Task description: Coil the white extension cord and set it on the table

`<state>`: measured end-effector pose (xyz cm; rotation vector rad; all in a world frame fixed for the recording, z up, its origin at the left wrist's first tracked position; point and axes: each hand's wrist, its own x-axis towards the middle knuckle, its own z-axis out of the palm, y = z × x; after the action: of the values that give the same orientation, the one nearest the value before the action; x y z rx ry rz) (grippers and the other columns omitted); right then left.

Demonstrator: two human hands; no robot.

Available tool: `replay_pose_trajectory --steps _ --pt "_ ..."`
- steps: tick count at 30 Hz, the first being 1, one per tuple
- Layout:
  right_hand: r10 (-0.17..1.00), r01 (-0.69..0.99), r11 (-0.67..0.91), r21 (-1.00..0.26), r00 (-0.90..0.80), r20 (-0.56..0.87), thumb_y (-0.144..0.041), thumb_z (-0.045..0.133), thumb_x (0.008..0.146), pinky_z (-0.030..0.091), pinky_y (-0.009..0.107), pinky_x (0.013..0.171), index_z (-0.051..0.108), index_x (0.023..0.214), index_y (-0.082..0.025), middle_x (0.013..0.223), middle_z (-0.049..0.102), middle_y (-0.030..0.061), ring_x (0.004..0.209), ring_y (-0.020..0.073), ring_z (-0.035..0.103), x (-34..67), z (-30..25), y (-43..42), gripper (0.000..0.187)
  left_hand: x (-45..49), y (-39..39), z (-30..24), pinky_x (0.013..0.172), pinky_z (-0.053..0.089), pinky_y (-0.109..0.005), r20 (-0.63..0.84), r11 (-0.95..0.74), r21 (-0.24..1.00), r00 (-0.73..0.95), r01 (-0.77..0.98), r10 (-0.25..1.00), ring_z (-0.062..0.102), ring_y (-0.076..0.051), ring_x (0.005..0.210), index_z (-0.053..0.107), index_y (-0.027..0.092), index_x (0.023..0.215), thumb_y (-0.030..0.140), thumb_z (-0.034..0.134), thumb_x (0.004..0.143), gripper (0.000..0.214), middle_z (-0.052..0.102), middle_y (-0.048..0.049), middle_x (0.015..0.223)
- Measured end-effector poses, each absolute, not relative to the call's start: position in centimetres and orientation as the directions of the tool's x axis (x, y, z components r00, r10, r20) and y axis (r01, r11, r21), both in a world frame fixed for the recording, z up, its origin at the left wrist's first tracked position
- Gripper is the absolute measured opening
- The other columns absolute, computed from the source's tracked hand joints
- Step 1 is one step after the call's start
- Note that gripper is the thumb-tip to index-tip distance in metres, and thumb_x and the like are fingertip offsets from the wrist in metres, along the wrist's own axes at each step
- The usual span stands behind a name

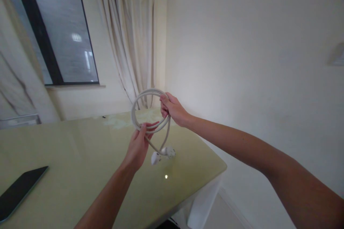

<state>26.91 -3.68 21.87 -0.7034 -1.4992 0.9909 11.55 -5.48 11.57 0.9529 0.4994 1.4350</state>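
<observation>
A white cable (136,109) is wound into a loop and held up above the pale green glass table (80,157). My left hand (139,145) pinches the lower part of the loop between thumb and fingers. My right hand (173,109) is closed around the upper right side of the loop. Two white plug ends (163,154) hang down from the coil, just above the tabletop.
A dark phone or tablet (20,190) lies flat near the table's left edge. The table's rounded right edge (215,171) sits close to a white wall. Behind are a cream curtain (131,39) and a dark-framed window (59,28).
</observation>
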Motion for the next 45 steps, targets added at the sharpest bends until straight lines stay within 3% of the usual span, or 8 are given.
replay_pose_trajectory --steps 5,9,17,21,25,32,38,45 --pt "0.87 -0.263 0.449 -0.854 -0.092 0.485 -0.067 0.073 0.081 0.052 0.026 0.063 0.045 0.087 -0.023 0.062 0.053 -0.0101 0.061 0.0129 0.065 28.2 20.0 -3.6 0.052 9.9 -4.7 17.0 0.078 0.056 -0.027 0.398 -0.344 0.821 0.025 -0.456 0.917 0.071 -0.015 0.074 0.06 0.018 0.071 0.059 0.073 0.084 0.045 0.064 0.0009 0.065" --pt "0.916 -0.37 0.307 -0.877 -0.135 0.378 -0.063 0.075 0.082 0.055 0.029 0.071 0.051 0.079 -0.02 0.066 0.062 -0.0046 0.07 0.0157 0.071 28.0 18.8 -4.2 0.049 9.3 -4.6 20.9 0.06 0.052 -0.02 0.456 -0.415 0.813 0.003 -0.408 0.89 0.047 -0.007 0.046 0.049 0.02 0.062 0.053 0.073 0.087 0.047 0.04 0.0084 0.052" --pt "0.939 -0.482 0.148 -0.864 -0.207 0.276 -0.053 0.071 0.087 0.054 0.027 0.075 0.05 0.054 -0.018 0.066 0.064 0.0025 0.079 0.0176 0.071 25.2 16.4 -3.9 0.053 9.4 -4.7 24.9 0.032 0.019 -0.014 0.305 -0.252 0.856 0.048 -0.451 0.951 0.02 -0.003 0.036 0.065 0.014 0.081 0.036 0.078 0.083 0.025 0.026 0.0132 0.05" --pt "0.912 -0.474 -0.024 -0.88 -0.371 0.175 -0.036 0.066 0.087 0.056 0.029 0.078 0.071 0.09 -0.017 0.099 0.075 0.0065 0.087 0.0189 0.072 24.5 15.7 -4.3 0.019 8.8 -4.7 25.1 0.032 0.018 -0.013 0.294 -0.216 0.846 0.087 -0.488 0.952 0.018 -0.002 0.037 0.067 0.011 0.082 0.034 0.076 0.084 0.025 0.024 0.0134 0.051" --pt "0.786 -0.386 -0.134 -0.913 -0.603 0.139 -0.035 0.053 0.089 0.053 0.037 0.089 0.069 0.119 -0.017 0.1 0.077 0.01 0.088 0.0234 0.074 24.4 15.9 -4.7 0.038 8.1 -4.9 25.3 0.031 0.017 -0.013 0.295 -0.228 0.843 0.065 -0.488 0.953 0.017 -0.002 0.037 0.067 0.011 0.079 0.034 0.067 0.091 0.026 0.027 0.0117 0.05" --pt "0.657 -0.314 -0.235 -0.92 -0.749 0.088 -0.037 0.044 0.089 0.052 0.035 0.088 0.072 0.108 -0.009 0.088 0.072 0.0107 0.078 0.0208 0.068 24.1 16.9 -5.1 0.043 8.2 -4.1 25.0 0.034 0.021 -0.013 0.385 -0.363 0.826 -0.039 -0.432 0.922 0.022 -0.002 0.04 0.07 0.01 0.081 0.027 0.069 0.088 0.018 0.03 0.0109 0.052" --pt "0.703 -0.286 -0.072 -0.956 -0.694 0.154 -0.032 0.047 0.09 0.051 0.03 0.065 0.071 0.093 -0.009 0.07 0.061 0.0024 0.047 0.0102 0.045 24.5 17.2 -5.3 0.033 7.3 -2.6 22.4 0.052 0.044 -0.018 0.356 -0.305 0.835 0.026 -0.459 0.934 0.04 -0.005 0.048 0.072 0.012 0.093 0.046 0.072 0.088 0.034 0.042 0.0083 0.058" --pt "0.786 -0.275 0.16 -0.948 -0.546 0.291 -0.028 0.05 0.081 0.038 0.023 0.045 0.065 0.079 -0.013 0.041 0.042 -0.007 0.034 0.0077 0.025 25.7 17.7 -3.9 0.021 7.1 -5.0 12.7 0.092 0.052 -0.046 0.185 -0.042 0.947 0.435 -0.318 0.881 0.066 -0.03 0.111 0.07 0.026 0.115 0.088 0.038 0.084 0.077 0.074 -0.0112 0.115"
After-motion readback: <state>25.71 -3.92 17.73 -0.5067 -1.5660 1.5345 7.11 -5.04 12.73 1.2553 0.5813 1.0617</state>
